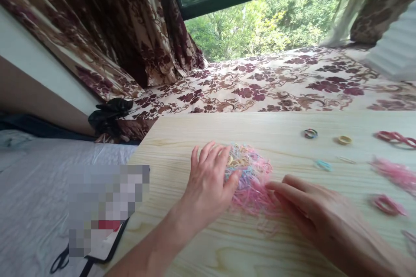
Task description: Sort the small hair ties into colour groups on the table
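Observation:
A loose pile of thin, small rubber bands point(250, 177) in pink, blue and yellow lies on the light wooden table point(182, 132). My left hand point(209, 177) rests against the pile's left side, its fingers spread and thumb over the bands. At the right edge of the pile, the fingertips of my right hand point(308, 207) are drawn together among the pink bands. Motion blur and the fingers hide what they pinch, if anything.
To the right lie a dark multicoloured ring of bands point(311, 133), a yellow ring point(344, 140), turquoise bands point(323, 165) and several pink bunches point(388, 204). Behind the table is a flower-patterned cloth point(250, 91) below a window. A bed point(35, 181) stands left of the table edge.

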Motion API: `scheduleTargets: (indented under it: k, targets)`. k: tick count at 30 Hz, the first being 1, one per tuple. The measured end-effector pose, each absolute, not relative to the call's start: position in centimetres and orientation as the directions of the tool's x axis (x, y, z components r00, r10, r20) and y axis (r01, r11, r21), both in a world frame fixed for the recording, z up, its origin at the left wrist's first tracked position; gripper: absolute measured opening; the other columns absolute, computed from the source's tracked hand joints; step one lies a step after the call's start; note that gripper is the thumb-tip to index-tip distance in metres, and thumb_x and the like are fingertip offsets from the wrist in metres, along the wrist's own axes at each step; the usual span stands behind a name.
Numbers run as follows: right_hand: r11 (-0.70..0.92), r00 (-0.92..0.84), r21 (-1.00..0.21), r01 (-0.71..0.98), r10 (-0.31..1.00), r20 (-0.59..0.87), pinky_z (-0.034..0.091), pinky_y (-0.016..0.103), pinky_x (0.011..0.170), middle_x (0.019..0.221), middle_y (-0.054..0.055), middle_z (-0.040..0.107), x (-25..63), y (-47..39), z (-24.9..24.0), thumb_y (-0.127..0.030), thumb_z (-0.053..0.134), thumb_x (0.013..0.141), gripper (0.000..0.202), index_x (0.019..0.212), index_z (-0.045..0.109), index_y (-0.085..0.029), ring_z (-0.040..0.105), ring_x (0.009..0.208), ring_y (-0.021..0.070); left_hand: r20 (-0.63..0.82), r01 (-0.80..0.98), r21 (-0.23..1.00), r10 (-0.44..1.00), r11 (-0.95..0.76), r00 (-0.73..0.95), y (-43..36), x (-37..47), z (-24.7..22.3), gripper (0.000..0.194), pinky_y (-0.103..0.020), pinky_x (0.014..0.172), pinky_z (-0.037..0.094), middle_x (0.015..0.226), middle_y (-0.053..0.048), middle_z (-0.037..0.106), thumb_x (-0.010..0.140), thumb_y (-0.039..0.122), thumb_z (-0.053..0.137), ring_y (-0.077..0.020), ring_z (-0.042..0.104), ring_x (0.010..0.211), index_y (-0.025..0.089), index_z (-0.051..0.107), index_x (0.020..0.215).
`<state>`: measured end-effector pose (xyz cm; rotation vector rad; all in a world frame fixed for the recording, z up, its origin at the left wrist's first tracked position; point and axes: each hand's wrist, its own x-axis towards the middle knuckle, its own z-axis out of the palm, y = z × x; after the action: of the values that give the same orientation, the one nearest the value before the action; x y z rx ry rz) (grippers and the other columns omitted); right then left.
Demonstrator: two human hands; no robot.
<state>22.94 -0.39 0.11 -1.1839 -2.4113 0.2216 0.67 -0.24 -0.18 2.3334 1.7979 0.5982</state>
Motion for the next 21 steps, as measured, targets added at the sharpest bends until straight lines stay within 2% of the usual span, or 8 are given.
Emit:
scheduleTargets:
  k: [3, 6, 9, 11, 13, 15, 17, 21]
  targets:
    - [0.651, -0.555, -0.339, 0.679, 0.757, 0.345, 0.045, 0.021, 0.048, 0.072, 0.003, 0.068, 23.2, -0.1, -0.2, -0.028, 0.037, 0.099, 0.031, 0.091, 0.067, -0.023, 0.064, 0.056, 0.0123, 0.183, 0.875, 0.394, 0.957, -0.281, 0.225, -0.2, 0.7, -0.3, 0.055, -0.063, 0.116, 0.024, 0.143, -0.014, 0.054, 0.092, 0.038, 0.054, -0.0338, 0.037, 0.14, 0.015, 0.043, 0.141]
    - [0.625, -0.491, -0.295, 0.722, 0.765, 0.417, 0.045, 0.021, 0.046, 0.075, 0.003, 0.07, 23.4, 0.3, -1.1, -0.038, 0.04, 0.1, 0.031, 0.109, 0.063, -0.019, 0.065, 0.053, 0.0124, 0.181, 0.829, 0.429, 0.933, -0.358, 0.31, -0.2, 0.8, -0.4, 0.058, -0.061, 0.116, 0.025, 0.144, -0.015, 0.053, 0.089, 0.038, 0.059, -0.0329, 0.039, 0.139, 0.016, 0.044, 0.14]
    - [0.599, -0.479, -0.236, 0.766, 0.775, 0.412, 0.039, 0.023, 0.039, 0.066, 0.001, 0.067, 23.2, 0.6, -1.9, -0.049, 0.048, 0.095, 0.045, 0.122, 0.056, -0.014, 0.058, 0.043, 0.0126, 0.203, 0.768, 0.455, 0.892, -0.452, 0.405, -0.3, 1.0, -0.2, 0.06, -0.056, 0.115, 0.031, 0.137, -0.012, 0.059, 0.085, 0.031, 0.065, -0.0296, 0.046, 0.132, 0.017, 0.045, 0.14]
    - [0.58, -0.476, -0.19, 0.792, 0.782, 0.402, 0.038, 0.024, 0.04, 0.069, 0.003, 0.068, 22.8, 0.8, -2.1, -0.048, 0.053, 0.092, 0.054, 0.13, 0.051, -0.011, 0.059, 0.046, 0.0149, 0.222, 0.733, 0.476, 0.873, -0.486, 0.435, -0.3, 1.2, -0.2, 0.058, -0.052, 0.112, 0.036, 0.128, -0.011, 0.064, 0.083, 0.024, 0.066, -0.0272, 0.052, 0.123, 0.017, 0.048, 0.138]
    - [0.561, -0.475, -0.181, 0.808, 0.802, 0.362, 0.036, 0.025, 0.041, 0.072, 0.004, 0.069, 22.2, 1.0, -2.0, -0.043, 0.056, 0.089, 0.046, 0.124, 0.056, -0.013, 0.061, 0.05, 0.0161, 0.251, 0.702, 0.495, 0.858, -0.512, 0.448, -0.3, 1.4, -0.4, 0.052, -0.048, 0.108, 0.041, 0.121, -0.009, 0.067, 0.083, 0.017, 0.063, -0.0249, 0.056, 0.116, 0.017, 0.052, 0.134]
    - [0.542, -0.481, -0.227, 0.809, 0.832, 0.275, 0.034, 0.024, 0.042, 0.07, 0.002, 0.068, 21.7, 1.2, -1.8, -0.035, 0.058, 0.086, 0.024, 0.103, 0.063, -0.018, 0.059, 0.049, 0.0144, 0.281, 0.674, 0.511, 0.845, -0.533, 0.456, -0.1, 1.6, -0.7, 0.046, -0.045, 0.104, 0.045, 0.118, -0.007, 0.069, 0.084, 0.011, 0.058, -0.0236, 0.058, 0.111, 0.019, 0.057, 0.129]
    - [0.537, -0.496, -0.295, 0.79, 0.843, 0.208, 0.033, 0.022, 0.044, 0.067, 0.0, 0.066, 21.2, 1.4, -1.6, -0.026, 0.057, 0.083, 0.006, 0.083, 0.061, -0.021, 0.057, 0.048, 0.012, 0.315, 0.652, 0.524, 0.836, -0.548, 0.45, 0.2, 1.8, -1.1, 0.042, -0.044, 0.101, 0.047, 0.114, -0.006, 0.071, 0.083, 0.006, 0.055, -0.0229, 0.06, 0.107, 0.02, 0.062, 0.122]
    - [0.559, -0.456, -0.396, 0.729, 0.827, 0.329, 0.034, 0.022, 0.045, 0.064, -0.001, 0.061, 21.0, 1.7, -1.3, -0.025, 0.054, 0.085, 0.016, 0.07, 0.053, -0.021, 0.053, 0.049, 0.0107, 0.436, 0.606, 0.558, 0.822, -0.567, 0.367, 0.8, 1.9, -0.5, 0.035, -0.041, 0.098, 0.05, 0.107, -0.006, 0.071, 0.081, 0.003, 0.054, -0.0223, 0.061, 0.104, 0.018, 0.065, 0.111]
